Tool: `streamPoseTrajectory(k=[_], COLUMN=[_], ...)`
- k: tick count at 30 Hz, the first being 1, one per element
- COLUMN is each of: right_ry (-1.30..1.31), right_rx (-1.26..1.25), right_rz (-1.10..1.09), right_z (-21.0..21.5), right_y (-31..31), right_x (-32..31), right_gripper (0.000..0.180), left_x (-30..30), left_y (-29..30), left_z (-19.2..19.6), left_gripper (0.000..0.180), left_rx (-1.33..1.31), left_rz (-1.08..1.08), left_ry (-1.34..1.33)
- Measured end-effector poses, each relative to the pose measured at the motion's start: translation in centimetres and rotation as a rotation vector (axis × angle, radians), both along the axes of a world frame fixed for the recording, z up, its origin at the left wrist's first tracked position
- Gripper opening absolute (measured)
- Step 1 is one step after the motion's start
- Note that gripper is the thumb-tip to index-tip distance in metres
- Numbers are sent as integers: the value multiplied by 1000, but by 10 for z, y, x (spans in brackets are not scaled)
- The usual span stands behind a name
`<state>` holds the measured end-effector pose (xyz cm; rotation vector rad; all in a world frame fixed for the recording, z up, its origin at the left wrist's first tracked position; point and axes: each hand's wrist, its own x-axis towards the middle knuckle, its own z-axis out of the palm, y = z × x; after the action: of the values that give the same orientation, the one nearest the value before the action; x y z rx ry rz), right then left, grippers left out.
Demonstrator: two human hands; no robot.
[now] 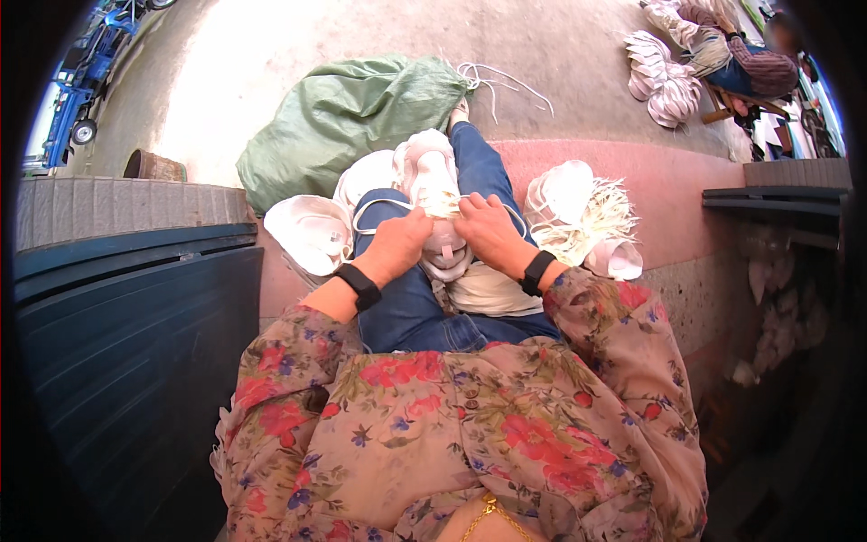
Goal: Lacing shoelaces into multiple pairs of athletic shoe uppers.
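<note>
A pale pinkish-white shoe upper (428, 163) lies between my thighs, its narrow end toward me. A flat cream shoelace (370, 210) crosses it and loops out to the left. My left hand (400, 244) is closed in a pinch on the lace at the upper's left edge. My right hand (492, 233) pinches the lace at the right, close beside the left. Part of the lace between the hands is covered by fingers. Under the upper, in my lap, sits a bundle of cream laces (492, 291).
More shoe uppers (312, 233) lie left of my legs. At right, a white upper (560, 191) rests by a heap of loose laces (605, 217). A green sack (343, 122) lies ahead. Dark panels flank me; another person (754, 68) sits far right beside stacked uppers (664, 81).
</note>
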<state>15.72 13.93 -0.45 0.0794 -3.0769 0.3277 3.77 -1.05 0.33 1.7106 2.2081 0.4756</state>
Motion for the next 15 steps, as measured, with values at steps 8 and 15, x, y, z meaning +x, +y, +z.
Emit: streamPoseTrajectory(k=[8, 15], right_ry=[302, 272], right_rx=[-742, -936], right_rz=[-411, -547], right_z=[37, 23], right_y=[6, 36], right_x=[-37, -38], right_gripper=[11, 14], left_x=[-14, -89], left_y=[37, 16], left_z=[31, -19], left_gripper=[15, 19], left_rx=[336, 321], left_rz=[514, 586], left_ry=[-778, -427])
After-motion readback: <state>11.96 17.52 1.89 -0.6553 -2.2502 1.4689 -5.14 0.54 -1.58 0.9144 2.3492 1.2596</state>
